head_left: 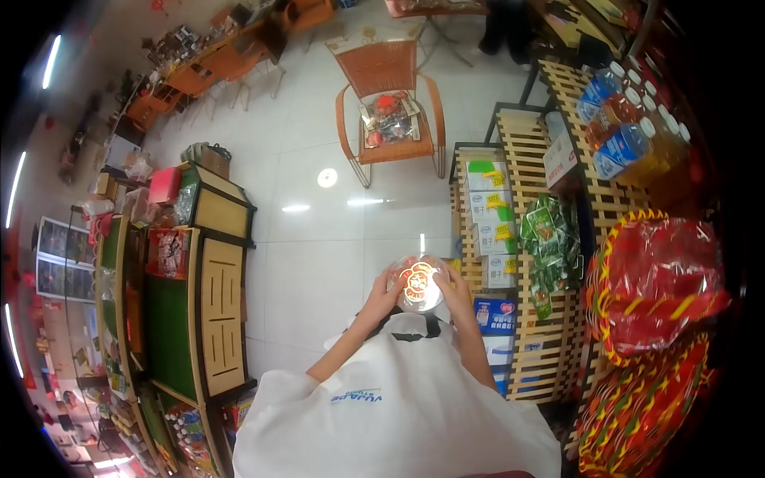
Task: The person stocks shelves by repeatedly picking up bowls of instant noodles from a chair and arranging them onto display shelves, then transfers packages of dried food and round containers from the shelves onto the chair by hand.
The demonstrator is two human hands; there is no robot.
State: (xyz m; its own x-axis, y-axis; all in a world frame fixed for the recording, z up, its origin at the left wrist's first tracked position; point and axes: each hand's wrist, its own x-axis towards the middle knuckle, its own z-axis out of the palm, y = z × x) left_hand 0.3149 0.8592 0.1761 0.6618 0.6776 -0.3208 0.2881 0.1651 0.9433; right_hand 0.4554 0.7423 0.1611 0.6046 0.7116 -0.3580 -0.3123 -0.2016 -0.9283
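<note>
Between my two hands is a round, clear plastic container [416, 280] with a shiny red-and-gold design on its top. My left hand [386, 291] grips its left side, thumb on the top surface. On the opposite side my right hand [455, 290] holds it with the fingers wrapped round the edge. Glare covers part of the top, and what lies inside is hard to make out. The container is held in front of my white shirt [390, 406], above the tiled floor.
A wicker chair [389, 80] with wrapped items on its seat stands ahead. Slatted shelves on the right bear boxes [488, 205], green packets [550, 239], large drink bottles [625, 147] and red baskets [665, 279]. A wood-and-green display counter [223, 311] stands left.
</note>
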